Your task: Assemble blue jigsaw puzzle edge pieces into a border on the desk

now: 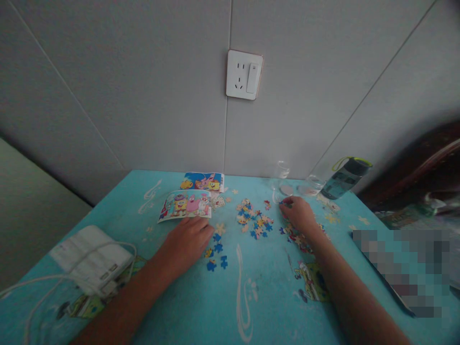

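Note:
My left hand [190, 237] rests at the lower edge of a cartoon picture card [189, 205]. Its fingers are curled together, and whatever may be under them is hidden. Just right of it lie several loose blue puzzle pieces [218, 247]. My right hand [298, 214] reaches in from the right with fingers pinched; a small blue puzzle piece [281, 202] shows at the fingertips. Beneath that hand and wrist spreads a pile of mixed puzzle pieces [300, 242], partly covered. Between both hands lies another heap of puzzle pieces [254, 219], blue, yellow and pink.
A second picture card [203, 181] lies behind the first. White power adapter [97, 256] with cables sits at left. Clear plastic containers [282, 170] and a dark bottle [345, 178] stand near the wall. A blurred-out flat device [402, 273] lies at right. A socket [245, 74] is on the wall.

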A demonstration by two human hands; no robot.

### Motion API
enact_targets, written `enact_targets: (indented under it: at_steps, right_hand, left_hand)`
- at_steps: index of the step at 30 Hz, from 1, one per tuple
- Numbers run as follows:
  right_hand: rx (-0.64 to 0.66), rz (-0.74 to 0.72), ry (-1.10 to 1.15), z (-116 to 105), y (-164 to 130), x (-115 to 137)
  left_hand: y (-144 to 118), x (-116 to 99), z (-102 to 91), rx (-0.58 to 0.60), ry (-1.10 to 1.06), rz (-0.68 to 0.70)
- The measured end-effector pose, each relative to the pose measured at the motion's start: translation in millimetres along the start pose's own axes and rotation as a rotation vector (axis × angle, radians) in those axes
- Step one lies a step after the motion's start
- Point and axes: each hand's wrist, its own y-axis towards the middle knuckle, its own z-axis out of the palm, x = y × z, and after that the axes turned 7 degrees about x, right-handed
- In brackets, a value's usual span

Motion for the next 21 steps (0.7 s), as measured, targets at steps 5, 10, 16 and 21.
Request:
enact_targets:
  at_steps: [5,10,16,21]
  right_hand:
    - [0.013,-0.083,0.111,-8,-26,39]
    - [0.387,-0.476,0.425,5,-83,98]
    - [0.211,-0.567,0.264,13,-95,99]
    - [0.157,-0.487,0.037,15,-86,94]
  left_hand:
    - [0,5,5.3,-0.018,0.038,-0.014]
    - [1,2,4.7,-0.018,0.05,-0.01]
    - [2,-12,-4.1,-0.043,0.0,0.006]
    - [1,-22,-1.0,-0.087,-0.104,0.058]
